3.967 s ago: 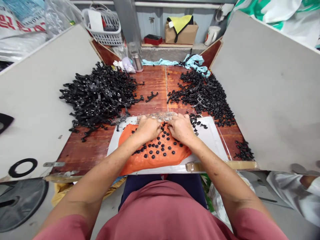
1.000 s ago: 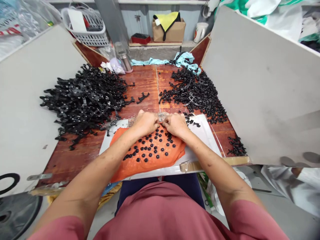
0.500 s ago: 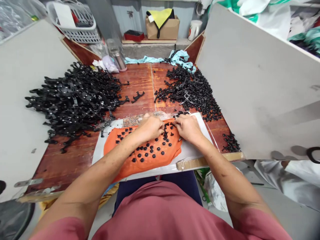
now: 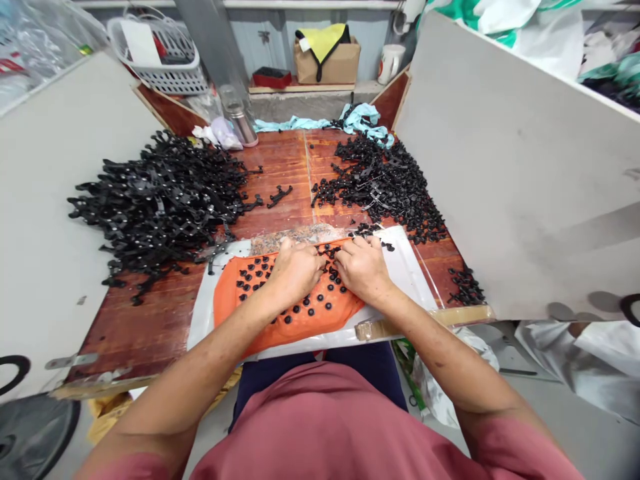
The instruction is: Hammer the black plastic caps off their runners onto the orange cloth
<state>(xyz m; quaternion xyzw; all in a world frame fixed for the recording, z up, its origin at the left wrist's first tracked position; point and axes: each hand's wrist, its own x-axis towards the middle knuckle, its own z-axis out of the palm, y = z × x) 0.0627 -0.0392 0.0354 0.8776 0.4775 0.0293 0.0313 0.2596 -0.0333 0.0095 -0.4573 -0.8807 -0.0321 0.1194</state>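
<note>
An orange cloth (image 4: 334, 317) lies on the white sheet at the front of the table, dotted with many small black button-like pieces (image 4: 288, 319). My left hand (image 4: 299, 267) rests over its upper middle, fingers curled and pinched. Close beside it, my right hand (image 4: 364, 268) is bent over the cloth's upper right part, thumb and fingers pressed together. Small black pieces lie between the two hands and around the fingertips. What either pinch holds is hidden by the fingers. A little heap of black pieces (image 4: 367, 229) sits just beyond my right hand.
A large pile of branched black strips (image 4: 170, 200) stands at the left; small black pieces (image 4: 395, 187) are heaped at the right. Grey panels (image 4: 510, 167) wall both sides. A steel flask (image 4: 243, 127), light blue cloth (image 4: 363, 120) and basket (image 4: 175, 73) are at the back.
My right hand has moved slightly left and down, closer to my left hand. Both hands stay over the cloth's upper part. The camera view has shifted a little.
</note>
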